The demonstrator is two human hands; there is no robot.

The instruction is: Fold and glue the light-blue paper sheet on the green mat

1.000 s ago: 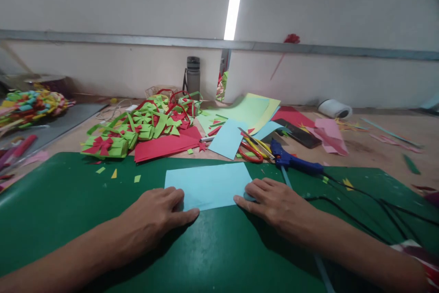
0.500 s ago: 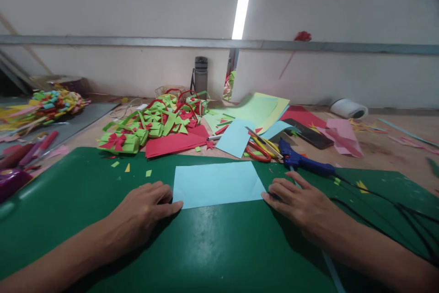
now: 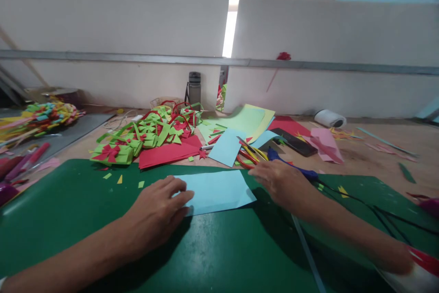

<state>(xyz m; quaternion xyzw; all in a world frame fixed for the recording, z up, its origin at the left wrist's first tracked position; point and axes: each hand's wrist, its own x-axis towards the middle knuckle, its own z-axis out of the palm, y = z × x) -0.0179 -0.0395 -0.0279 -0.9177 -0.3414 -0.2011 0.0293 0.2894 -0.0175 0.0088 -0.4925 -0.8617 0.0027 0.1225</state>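
A folded light-blue paper sheet (image 3: 219,191) lies on the green mat, its right end slightly raised. My left hand (image 3: 161,208) is closed over the left end of this sheet, fingers bent on top. My right hand (image 3: 277,183) is off the paper and reaches to the back of the mat. Its fingertips are beside the orange handles of scissors (image 3: 245,162); blur and overlap hide whether they grip them. Under the right wrist area runs a narrow blue paper strip (image 3: 308,256). A blue glue gun (image 3: 307,173) is partly covered by that hand.
Behind the mat (image 3: 212,256) are green paper boxes with red bows (image 3: 113,152), red paper (image 3: 168,153), a smaller blue sheet (image 3: 224,147) and a black phone (image 3: 295,142). A bottle (image 3: 195,89) stands by the white partition. A black cable (image 3: 356,199) crosses the right side.
My right hand has left the sheet's right corner and moved up toward the scissors. My left hand has shifted further over the sheet's left end. The view has tilted up.
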